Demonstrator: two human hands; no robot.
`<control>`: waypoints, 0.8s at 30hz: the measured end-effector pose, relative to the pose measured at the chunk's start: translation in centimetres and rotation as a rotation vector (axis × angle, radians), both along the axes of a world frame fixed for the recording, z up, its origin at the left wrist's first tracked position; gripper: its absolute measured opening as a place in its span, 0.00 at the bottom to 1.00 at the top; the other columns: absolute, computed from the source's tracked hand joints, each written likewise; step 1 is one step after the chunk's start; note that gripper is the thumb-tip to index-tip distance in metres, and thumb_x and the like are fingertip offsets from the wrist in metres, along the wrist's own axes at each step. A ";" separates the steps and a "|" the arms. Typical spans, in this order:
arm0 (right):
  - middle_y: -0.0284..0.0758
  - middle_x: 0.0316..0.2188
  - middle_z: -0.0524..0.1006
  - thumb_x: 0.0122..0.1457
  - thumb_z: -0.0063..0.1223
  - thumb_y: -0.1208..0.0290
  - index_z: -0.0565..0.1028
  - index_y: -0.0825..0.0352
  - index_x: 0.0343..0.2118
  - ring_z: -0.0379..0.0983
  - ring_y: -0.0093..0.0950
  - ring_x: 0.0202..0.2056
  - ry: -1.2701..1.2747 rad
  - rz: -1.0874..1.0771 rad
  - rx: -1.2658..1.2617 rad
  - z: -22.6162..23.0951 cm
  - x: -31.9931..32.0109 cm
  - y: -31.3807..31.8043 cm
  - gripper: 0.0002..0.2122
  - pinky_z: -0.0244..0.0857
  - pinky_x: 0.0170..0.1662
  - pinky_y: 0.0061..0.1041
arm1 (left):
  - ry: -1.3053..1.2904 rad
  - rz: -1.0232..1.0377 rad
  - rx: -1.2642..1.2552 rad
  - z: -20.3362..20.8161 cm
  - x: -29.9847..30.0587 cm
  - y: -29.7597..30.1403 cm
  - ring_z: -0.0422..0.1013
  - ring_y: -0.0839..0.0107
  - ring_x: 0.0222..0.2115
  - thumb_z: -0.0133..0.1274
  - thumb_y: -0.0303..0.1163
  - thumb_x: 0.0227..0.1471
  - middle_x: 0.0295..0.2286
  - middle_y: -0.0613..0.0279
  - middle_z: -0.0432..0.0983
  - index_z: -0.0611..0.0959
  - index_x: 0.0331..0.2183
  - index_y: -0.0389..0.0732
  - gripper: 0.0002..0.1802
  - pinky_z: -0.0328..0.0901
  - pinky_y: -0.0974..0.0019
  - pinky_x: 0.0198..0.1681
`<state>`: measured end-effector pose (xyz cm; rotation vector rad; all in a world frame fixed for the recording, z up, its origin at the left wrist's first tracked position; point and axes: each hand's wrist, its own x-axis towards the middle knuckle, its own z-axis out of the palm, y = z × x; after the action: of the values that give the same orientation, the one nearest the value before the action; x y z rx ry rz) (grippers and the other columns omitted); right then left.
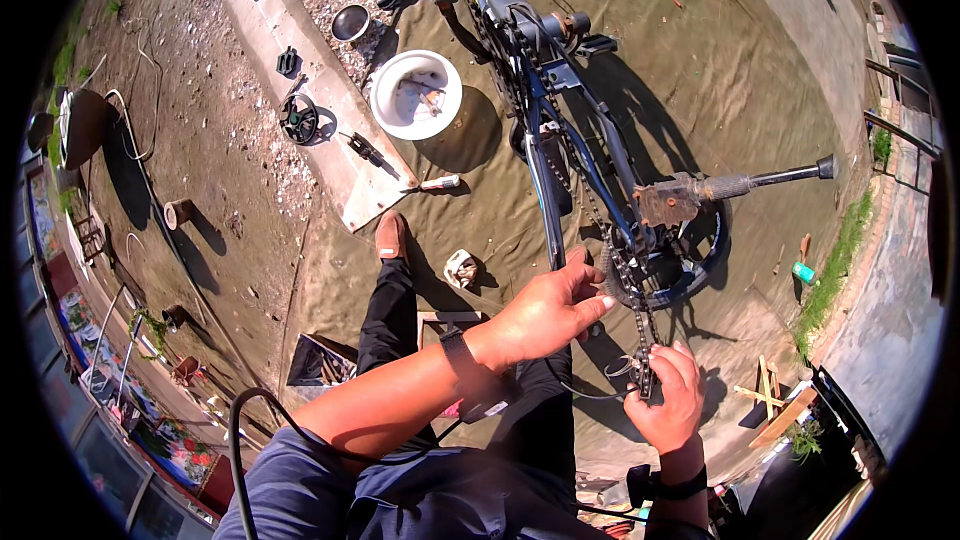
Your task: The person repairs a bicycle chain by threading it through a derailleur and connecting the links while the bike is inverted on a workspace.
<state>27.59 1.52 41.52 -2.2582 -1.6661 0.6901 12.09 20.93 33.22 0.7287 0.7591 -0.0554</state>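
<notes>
A dark blue bicycle frame (545, 185) lies across the cloth in front of me, its chain (590, 202) running along it toward me. My right hand (668, 400) is closed around the rear derailleur (643, 376), at the near end of the chain. A thin cable (600, 396) loops beside it. My left hand (545, 315) is by the near end of the frame, next to the wheel (708, 265) and chain. Its thumb and fingers are bent in; what lies between them is hidden. A rusty bracket with a black bar (765, 179) sticks out to the right.
A white basin (374, 100) with small parts in it stands left of the bicycle. On a pale board (365, 202) lie a crank with chainring (299, 120), a pedal (288, 62) and a screwdriver (440, 183). A crumpled rag (460, 268) and an open toolbox (318, 362) are near my feet.
</notes>
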 end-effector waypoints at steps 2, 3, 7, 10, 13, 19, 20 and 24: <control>0.39 0.45 0.75 0.39 0.63 0.78 0.70 0.63 0.46 0.73 0.44 0.48 0.016 0.012 -0.021 -0.4 0.0 0.0 0.27 0.66 0.57 0.48 | 0.006 -0.055 -0.079 0.0 0.3 -0.4 0.71 0.78 0.22 0.57 0.35 0.61 0.30 0.61 0.77 0.69 0.54 0.27 0.27 0.70 0.71 0.27; 0.38 0.45 0.75 0.39 0.63 0.78 0.70 0.62 0.46 0.73 0.43 0.48 0.026 0.017 -0.015 -0.7 0.0 -0.1 0.27 0.66 0.58 0.48 | -0.007 -0.025 -0.119 -0.1 0.5 -0.8 0.71 0.78 0.22 0.57 0.35 0.61 0.30 0.61 0.77 0.69 0.55 0.27 0.28 0.69 0.72 0.26; 0.36 0.45 0.75 0.39 0.63 0.78 0.71 0.62 0.45 0.74 0.42 0.50 0.037 0.018 0.002 -1.4 -0.2 -0.1 0.25 0.65 0.58 0.46 | -0.022 0.001 -0.281 -0.4 1.2 -2.2 0.71 0.80 0.21 0.54 0.35 0.63 0.29 0.66 0.75 0.72 0.51 0.33 0.20 0.65 0.74 0.23; 0.34 0.45 0.76 0.40 0.64 0.78 0.73 0.62 0.43 0.74 0.39 0.50 0.027 0.011 0.019 -1.9 -0.3 -0.2 0.23 0.65 0.57 0.45 | 0.008 -0.049 -0.278 -0.5 1.6 -2.5 0.71 0.81 0.22 0.52 0.37 0.65 0.28 0.68 0.73 0.76 0.42 0.37 0.13 0.64 0.75 0.24; 0.34 0.45 0.76 0.40 0.64 0.78 0.73 0.62 0.43 0.74 0.39 0.50 0.026 0.010 0.027 -2.4 -0.2 -0.5 0.23 0.66 0.57 0.45 | 0.017 -0.006 -0.267 -0.9 1.8 -3.4 0.70 0.82 0.21 0.51 0.37 0.65 0.28 0.69 0.73 0.75 0.40 0.37 0.12 0.64 0.76 0.24; 0.36 0.45 0.76 0.41 0.63 0.78 0.73 0.62 0.45 0.73 0.42 0.49 0.003 -0.040 0.057 -4.9 0.1 -2.4 0.23 0.66 0.56 0.44 | -0.007 0.061 -0.296 0.7 2.3 -4.3 0.69 0.84 0.21 0.51 0.33 0.65 0.27 0.71 0.73 0.75 0.38 0.38 0.08 0.63 0.78 0.23; 0.36 0.46 0.76 0.41 0.63 0.78 0.73 0.63 0.46 0.73 0.42 0.49 -0.001 -0.059 0.044 -5.5 0.1 -2.5 0.24 0.67 0.56 0.43 | -0.019 0.065 -0.304 1.3 2.4 -4.3 0.69 0.84 0.21 0.52 0.32 0.65 0.27 0.71 0.73 0.76 0.38 0.39 0.07 0.63 0.78 0.23; 0.40 0.51 0.74 0.45 0.61 0.78 0.72 0.64 0.51 0.68 0.46 0.55 0.036 -0.034 -0.094 -7.3 1.1 -2.2 0.26 0.63 0.59 0.43 | 0.007 0.110 -0.239 1.4 3.0 -5.3 0.68 0.84 0.20 0.53 0.32 0.64 0.25 0.72 0.72 0.76 0.36 0.39 0.07 0.62 0.78 0.22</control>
<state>28.67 -0.67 34.23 -2.3177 -1.6067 0.8128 15.10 15.65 34.64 0.4590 0.7830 -0.0477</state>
